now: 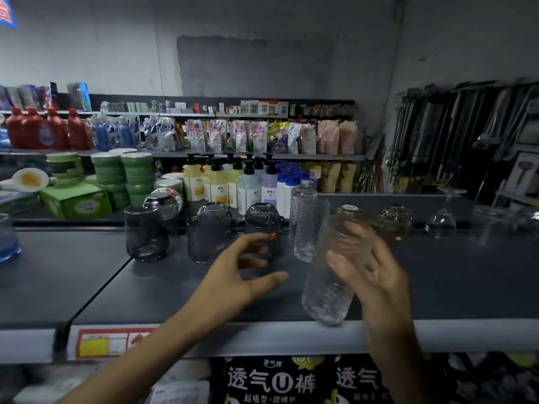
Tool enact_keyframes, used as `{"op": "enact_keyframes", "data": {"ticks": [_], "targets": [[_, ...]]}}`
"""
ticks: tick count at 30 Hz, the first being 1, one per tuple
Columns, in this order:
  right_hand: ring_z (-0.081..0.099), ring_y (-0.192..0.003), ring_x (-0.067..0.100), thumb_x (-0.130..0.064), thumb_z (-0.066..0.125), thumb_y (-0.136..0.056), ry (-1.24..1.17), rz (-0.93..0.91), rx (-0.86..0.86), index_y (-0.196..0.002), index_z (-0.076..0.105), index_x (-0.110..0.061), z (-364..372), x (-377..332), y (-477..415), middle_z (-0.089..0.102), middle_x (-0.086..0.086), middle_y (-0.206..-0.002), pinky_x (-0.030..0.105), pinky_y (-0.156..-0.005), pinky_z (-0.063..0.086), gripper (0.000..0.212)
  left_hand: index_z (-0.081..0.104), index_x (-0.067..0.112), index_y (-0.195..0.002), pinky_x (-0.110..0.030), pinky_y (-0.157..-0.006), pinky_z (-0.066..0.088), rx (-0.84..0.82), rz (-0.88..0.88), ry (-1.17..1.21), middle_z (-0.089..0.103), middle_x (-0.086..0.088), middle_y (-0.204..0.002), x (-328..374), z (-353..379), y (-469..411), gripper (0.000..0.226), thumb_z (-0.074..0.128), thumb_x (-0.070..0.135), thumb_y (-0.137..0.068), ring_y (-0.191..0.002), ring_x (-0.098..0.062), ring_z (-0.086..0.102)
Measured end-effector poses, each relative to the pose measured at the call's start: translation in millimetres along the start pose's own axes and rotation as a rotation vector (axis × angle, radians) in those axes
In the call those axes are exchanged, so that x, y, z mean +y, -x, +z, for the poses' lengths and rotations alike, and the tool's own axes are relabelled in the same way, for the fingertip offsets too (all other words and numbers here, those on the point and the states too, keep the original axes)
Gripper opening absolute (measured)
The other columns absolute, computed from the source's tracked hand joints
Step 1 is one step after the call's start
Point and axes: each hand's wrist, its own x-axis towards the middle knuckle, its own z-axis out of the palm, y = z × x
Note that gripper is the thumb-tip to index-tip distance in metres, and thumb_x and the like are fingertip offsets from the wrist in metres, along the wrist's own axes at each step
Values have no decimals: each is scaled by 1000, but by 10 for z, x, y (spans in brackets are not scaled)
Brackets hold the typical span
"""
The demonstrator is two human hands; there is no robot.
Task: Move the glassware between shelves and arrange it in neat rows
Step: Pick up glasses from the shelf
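My right hand (376, 272) comes up from the lower right of the frame, wrist bent, fingers wrapped behind a tall dimpled glass (329, 287) and thumb on its near side. The glass is tilted, its lower end over the front edge of the dark shelf (145, 287). My left hand (233, 275) reaches in from the lower left, palm turned right, fingers loosely spread and thumb out, holding nothing, just in front of the smoky mugs (208, 237) at centre frame. Another dimpled glass (306, 225) stands upright behind.
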Motion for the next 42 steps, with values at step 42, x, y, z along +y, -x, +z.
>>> {"op": "enact_keyframes", "data": {"ticks": [42], "targets": [[72,-107,12,-17,93,-73,371,70,19,-139,57,-16,-266,594,-659,72,0,-122,30,-88,62,75,57,24,-130,-30,-84,59,25,-25,-79,68,5,-106,-51,931,-560,61,88,32,-78,-93,-14,70]]}}
